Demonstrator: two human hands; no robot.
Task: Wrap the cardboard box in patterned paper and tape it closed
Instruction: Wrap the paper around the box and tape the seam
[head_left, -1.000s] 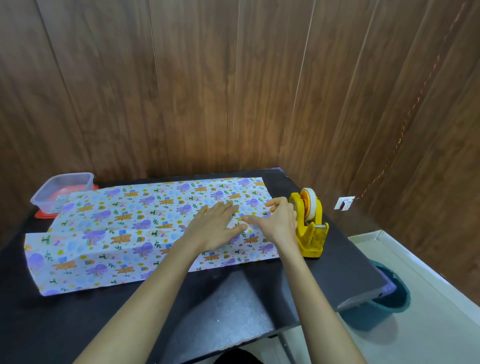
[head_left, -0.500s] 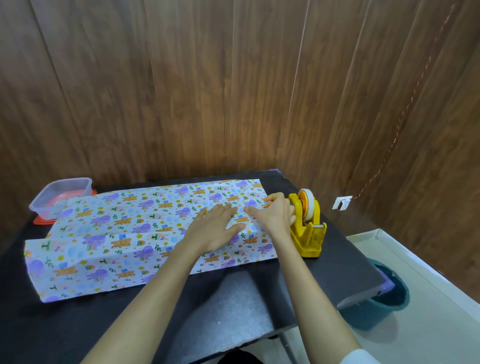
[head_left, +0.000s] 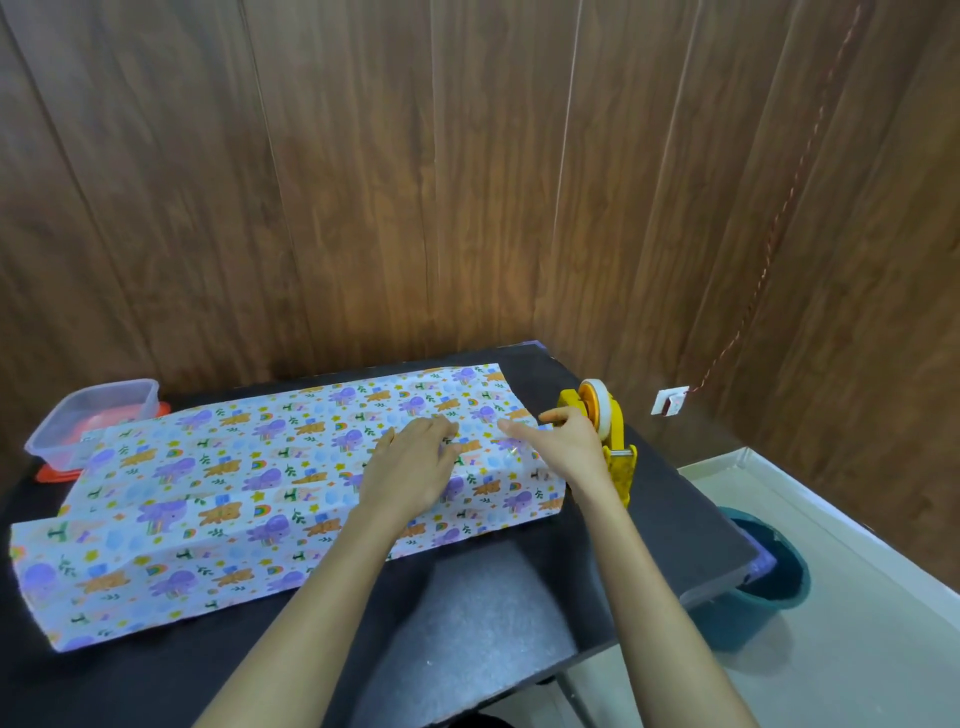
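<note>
Watching remotely, I am seeing the right hand (head_left: 563, 441) leaving the seam, fingers (head_left: 551, 415) spread toward the tape dispenser (head_left: 605, 426), while the left hand (head_left: 415, 467) is still pressing flat the patterned paper (head_left: 234, 467) folded over the hidden box on the table (head_left: 649, 519), so I am expecting taping next.

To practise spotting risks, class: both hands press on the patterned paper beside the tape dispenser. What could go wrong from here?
If the left hand lifts early, the patterned paper may spring open. The right hand lies close beside the tape dispenser and could knock it. The paper's long left end could crease.
</note>
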